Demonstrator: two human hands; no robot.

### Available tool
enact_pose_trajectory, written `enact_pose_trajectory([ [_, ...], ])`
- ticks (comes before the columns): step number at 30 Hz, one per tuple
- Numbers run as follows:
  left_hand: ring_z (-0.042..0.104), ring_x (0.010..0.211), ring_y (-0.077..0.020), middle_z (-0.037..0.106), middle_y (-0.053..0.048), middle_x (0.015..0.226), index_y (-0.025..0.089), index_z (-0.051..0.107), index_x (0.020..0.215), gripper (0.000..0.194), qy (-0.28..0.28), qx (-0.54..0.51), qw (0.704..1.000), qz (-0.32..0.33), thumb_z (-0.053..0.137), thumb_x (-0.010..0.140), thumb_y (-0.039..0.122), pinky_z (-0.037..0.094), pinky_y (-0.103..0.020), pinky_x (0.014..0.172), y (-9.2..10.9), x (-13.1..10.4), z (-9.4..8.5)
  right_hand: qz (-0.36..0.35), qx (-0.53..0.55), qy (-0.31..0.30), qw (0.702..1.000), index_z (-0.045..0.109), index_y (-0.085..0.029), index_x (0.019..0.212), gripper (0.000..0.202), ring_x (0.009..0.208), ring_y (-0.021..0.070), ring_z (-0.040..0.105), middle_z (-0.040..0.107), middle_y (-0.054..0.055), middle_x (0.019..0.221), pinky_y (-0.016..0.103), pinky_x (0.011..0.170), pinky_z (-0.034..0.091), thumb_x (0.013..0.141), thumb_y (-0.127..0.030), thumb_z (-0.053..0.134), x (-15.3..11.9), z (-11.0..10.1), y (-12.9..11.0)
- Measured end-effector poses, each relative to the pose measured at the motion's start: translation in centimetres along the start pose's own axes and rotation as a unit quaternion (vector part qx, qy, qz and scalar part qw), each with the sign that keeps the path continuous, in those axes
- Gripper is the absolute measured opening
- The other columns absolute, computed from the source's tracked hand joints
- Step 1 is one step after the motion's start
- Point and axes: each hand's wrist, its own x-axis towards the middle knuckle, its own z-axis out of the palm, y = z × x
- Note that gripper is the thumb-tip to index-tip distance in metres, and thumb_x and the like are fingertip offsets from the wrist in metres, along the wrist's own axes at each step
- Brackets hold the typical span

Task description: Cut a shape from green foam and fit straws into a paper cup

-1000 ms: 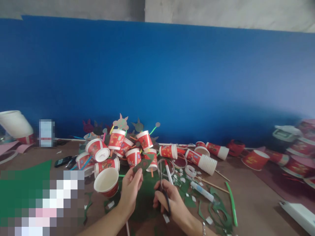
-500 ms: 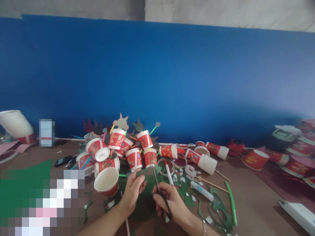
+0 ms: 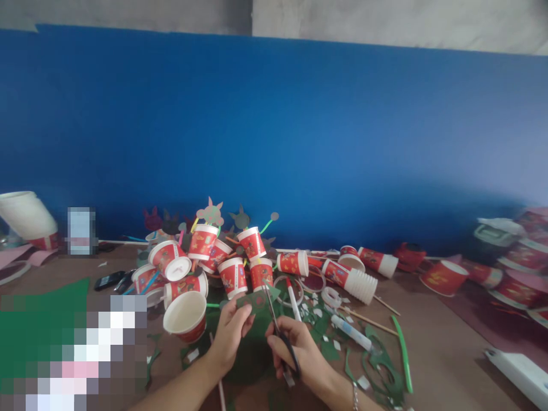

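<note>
My left hand (image 3: 234,326) pinches a piece of green paper (image 3: 254,301) between thumb and fingers. In my right hand (image 3: 295,347) is a pair of black-handled scissors (image 3: 287,351), its blades pointing up and away across the right part of the paper. The blades look slightly apart at the tips. Just beyond both hands, red paper cups (image 3: 261,274) lie and stand in a pile, several with animal-head cutouts (image 3: 210,214) on them. A large white-lined paper bucket (image 3: 185,317) stands to the left of my left hand.
Green paper scraps (image 3: 379,371), a glue stick (image 3: 351,332), a red-capped marker (image 3: 293,299), a tape roll (image 3: 331,297) and a wooden stick (image 3: 368,321) lie to the right. Green sheets (image 3: 51,302) are at far left. A blue wall (image 3: 274,142) rises behind.
The scissors have shifted very slightly against the paper, and my right-hand fingers have moved a little. My left hand stays almost in place.
</note>
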Motion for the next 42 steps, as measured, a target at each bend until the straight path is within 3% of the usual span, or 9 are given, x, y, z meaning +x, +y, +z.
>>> enact_pose_trajectory([
  [13,0.032,0.041,-0.0046,0.043,0.007,0.047,0.016,0.05,0.063,0.019,-0.019,0.001,1.0,0.012,0.059,0.069,0.031,0.022,-0.015,0.039,0.24,-0.1,0.09,0.005,-0.004,-0.002,1.0,0.052,-0.015,0.078,0.045,0.031,0.0066,0.047,0.052,-0.006,0.044,0.013,0.03,0.035,0.067,-0.056,0.064,-0.09,0.04,0.11],
  [34,0.04,0.046,-0.0052,0.047,0.006,0.052,0.016,0.055,0.068,0.022,0.015,-0.047,0.999,-0.021,0.068,0.065,0.033,0.028,-0.014,0.041,0.38,-0.23,0.11,0.004,-0.055,0.016,0.998,0.051,-0.015,0.073,0.038,0.026,0.0052,0.04,0.046,-0.007,0.037,0.012,0.026,0.029,0.071,-0.052,0.062,0.16,0.09,-0.29],
  [38,0.035,0.045,-0.0048,0.045,0.006,0.052,0.016,0.051,0.065,0.023,-0.012,-0.024,1.0,-0.007,0.065,0.069,0.035,0.025,-0.015,0.041,0.35,-0.12,0.06,0.003,-0.023,0.033,0.999,0.052,-0.015,0.075,0.04,0.027,0.0059,0.042,0.048,-0.007,0.037,0.012,0.027,0.028,0.069,-0.053,0.065,0.08,0.15,-0.27],
  [42,0.027,0.042,-0.0046,0.038,0.008,0.048,0.016,0.052,0.065,0.026,-0.089,0.019,0.996,-0.012,0.065,0.07,0.038,0.019,-0.017,0.039,0.89,-0.45,0.51,-0.037,0.031,0.071,0.996,0.052,-0.016,0.08,0.042,0.031,0.0076,0.048,0.052,-0.005,0.043,0.013,0.029,0.03,0.073,-0.056,0.06,0.1,-0.12,0.05],
])
